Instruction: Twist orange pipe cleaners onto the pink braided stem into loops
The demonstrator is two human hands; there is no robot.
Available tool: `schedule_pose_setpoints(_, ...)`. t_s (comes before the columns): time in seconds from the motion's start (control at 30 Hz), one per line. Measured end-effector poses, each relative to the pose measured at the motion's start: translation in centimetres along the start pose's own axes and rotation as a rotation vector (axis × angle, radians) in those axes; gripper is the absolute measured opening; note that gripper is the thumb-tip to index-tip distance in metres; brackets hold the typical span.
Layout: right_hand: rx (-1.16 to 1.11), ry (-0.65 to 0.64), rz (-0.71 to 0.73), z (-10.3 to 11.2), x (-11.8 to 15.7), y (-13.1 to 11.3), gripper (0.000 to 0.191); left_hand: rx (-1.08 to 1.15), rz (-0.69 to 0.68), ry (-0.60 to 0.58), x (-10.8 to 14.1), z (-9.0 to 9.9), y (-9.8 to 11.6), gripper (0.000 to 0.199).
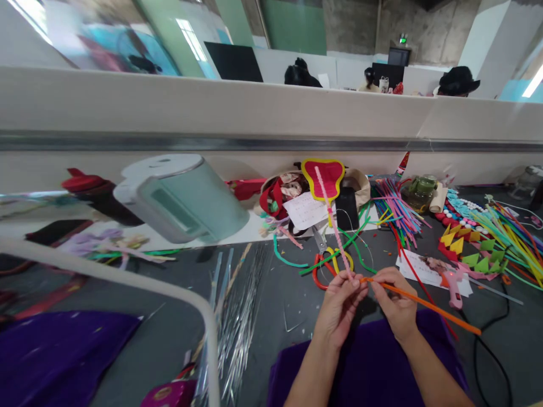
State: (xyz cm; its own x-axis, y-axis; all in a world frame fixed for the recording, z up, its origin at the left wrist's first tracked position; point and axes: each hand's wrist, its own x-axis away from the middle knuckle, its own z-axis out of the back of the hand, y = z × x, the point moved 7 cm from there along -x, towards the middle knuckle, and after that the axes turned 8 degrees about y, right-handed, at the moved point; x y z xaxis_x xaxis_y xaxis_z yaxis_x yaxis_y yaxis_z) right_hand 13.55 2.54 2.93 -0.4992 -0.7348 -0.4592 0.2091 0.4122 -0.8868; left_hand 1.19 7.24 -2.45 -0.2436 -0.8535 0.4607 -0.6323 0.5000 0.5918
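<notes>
My left hand [341, 305] pinches the lower end of a pink pipe cleaner [335, 229], which leans up and away over the table. An orange pipe cleaner [436, 308] is held by my right hand [394, 302], its long end sticking out to the right. The tip of the orange one meets the pink one at my left fingertips; whether it is wound round cannot be made out. Just beyond my left hand lie scissors [324, 265] with red and yellow handles. Green pipe cleaners [358, 234] lie across and beside them.
A pale green pitcher [220, 198] stands at the left, behind a white tube frame [169, 277]. Silvery wires [244, 322] lie left of my hands. A pink glue gun [453, 288], bundled pipe cleaners [399, 203] and a glass jar [419, 195] are at the right.
</notes>
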Motion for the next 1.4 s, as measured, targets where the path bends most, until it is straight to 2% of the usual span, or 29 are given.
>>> schedule_pose_setpoints(0.13,0.051,-0.04,0.082,-0.2,-0.1,-1.0,0.007,-0.029,-0.052,0.007,0.1,-0.1,0.2,0.032)
schedule_pose_setpoints(0.27,0.083,-0.03,0.076,-0.3,-0.2,-0.9,0.007,-0.035,-0.093,0.011,0.2,-0.2,0.3,0.031)
schedule_pose_setpoints(0.43,0.128,0.028,-0.03,-0.2,0.0,0.1,0.002,-0.063,-0.21,0.042,0.4,-0.1,0.8,0.026)
schedule_pose_setpoints(0.57,0.065,0.064,-0.25,0.0,0.3,1.9,0.009,-0.115,-0.258,0.049,0.7,-0.3,1.1,0.026)
schedule_pose_setpoints(0.67,-0.07,0.043,-0.411,-0.3,0.4,3.5,0.016,-0.152,-0.238,0.017,0.7,-0.5,1.0,0.026)
schedule_pose_setpoints(0.83,-0.243,0.053,-0.517,-0.6,0.4,5.0,0.018,-0.149,-0.161,-0.026,0.2,-0.4,0.8,0.023)
schedule_pose_setpoints(1.03,-0.287,0.055,-0.648,-1.2,0.9,6.5,0.02,-0.097,-0.065,0.001,-0.6,0.1,-0.2,0.024)
schedule_pose_setpoints(1.23,-0.196,0.003,-0.652,-1.8,1.3,6.9,0.022,-0.17,-0.052,0.059,-1.8,1.2,-1.4,0.026)
schedule_pose_setpoints(1.4,-0.061,0.0,-0.572,-1.4,1.3,6.4,0.022,-0.176,-0.049,0.089,-1.9,1.4,-1.6,0.026)
